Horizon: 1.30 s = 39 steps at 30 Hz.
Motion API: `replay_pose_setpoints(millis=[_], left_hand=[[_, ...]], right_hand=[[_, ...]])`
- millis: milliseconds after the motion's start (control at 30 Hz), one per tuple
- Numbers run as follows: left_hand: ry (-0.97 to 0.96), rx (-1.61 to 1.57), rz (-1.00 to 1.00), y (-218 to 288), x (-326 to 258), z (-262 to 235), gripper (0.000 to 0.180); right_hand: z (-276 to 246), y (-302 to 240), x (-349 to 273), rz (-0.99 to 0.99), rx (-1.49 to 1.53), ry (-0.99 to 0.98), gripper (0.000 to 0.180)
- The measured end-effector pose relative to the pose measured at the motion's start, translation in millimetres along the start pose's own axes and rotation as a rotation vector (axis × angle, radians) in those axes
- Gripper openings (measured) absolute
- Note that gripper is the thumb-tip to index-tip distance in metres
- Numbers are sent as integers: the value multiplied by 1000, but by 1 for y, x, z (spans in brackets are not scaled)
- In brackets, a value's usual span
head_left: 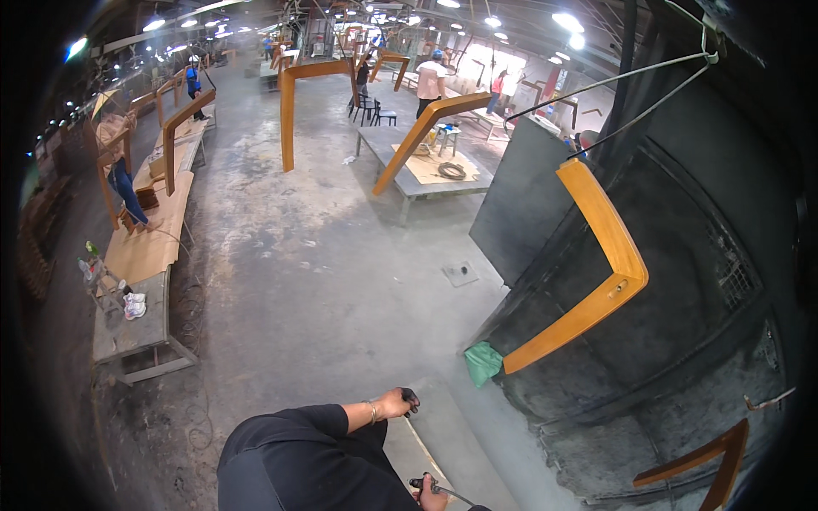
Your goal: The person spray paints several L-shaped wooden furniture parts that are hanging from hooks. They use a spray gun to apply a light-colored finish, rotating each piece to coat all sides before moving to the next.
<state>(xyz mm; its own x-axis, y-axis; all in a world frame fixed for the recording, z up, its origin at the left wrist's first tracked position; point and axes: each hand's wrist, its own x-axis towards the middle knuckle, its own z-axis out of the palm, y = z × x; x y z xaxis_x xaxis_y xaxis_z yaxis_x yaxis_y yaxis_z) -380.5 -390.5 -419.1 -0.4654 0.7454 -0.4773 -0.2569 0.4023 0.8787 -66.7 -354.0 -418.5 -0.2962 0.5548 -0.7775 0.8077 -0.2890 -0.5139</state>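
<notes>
My left hand (397, 403) reaches forward from a black sleeve, a bracelet at the wrist. Its fingers curl in, their tips stained dark, at the far end of a thin pale strip (429, 453); what they grip, if anything, is hidden. Low in the view my right hand (433, 495) is wrapped round a small dark spray gun (421, 483), with a thin hose running off to the right. Both hands are over a grey flat surface (447, 417). Ahead to the right, an orange-brown, L-shaped wooden frame part (618, 285) hangs from a metal hook (635, 111).
Dark booth walls (682, 221) rise on the right, with a green cloth bundle (484, 364) at their foot. More bent wooden parts (317, 70) hang ahead. A long bench (136, 328) lines the left; a low table (417, 183) stands farther off. Several people work beyond.
</notes>
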Motion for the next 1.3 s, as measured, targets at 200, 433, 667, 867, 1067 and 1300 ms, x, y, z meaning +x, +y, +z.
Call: replay_pose_setpoints(millis=[200,433,667,867,1067,1300], left_hand=[[-13,16,14,-7,10,0,16],[-30,51,-22,21,11,-5,16],[-47,59,1,33,4,1,20],[-74,50,6,35,-2,1,20],[-74,94,-4,37,-10,1,22],[-78,114,2,27,-16,2,22]], right_hand=[[8,44,12,-144,-56,33,56],[-5,28,1,-62,-92,-32,65],[-2,35,2,-74,-51,-69,66],[6,49,5,-100,-17,-46,65],[8,56,-1,-119,-13,-20,67],[49,98,21,-257,-439,415,55]])
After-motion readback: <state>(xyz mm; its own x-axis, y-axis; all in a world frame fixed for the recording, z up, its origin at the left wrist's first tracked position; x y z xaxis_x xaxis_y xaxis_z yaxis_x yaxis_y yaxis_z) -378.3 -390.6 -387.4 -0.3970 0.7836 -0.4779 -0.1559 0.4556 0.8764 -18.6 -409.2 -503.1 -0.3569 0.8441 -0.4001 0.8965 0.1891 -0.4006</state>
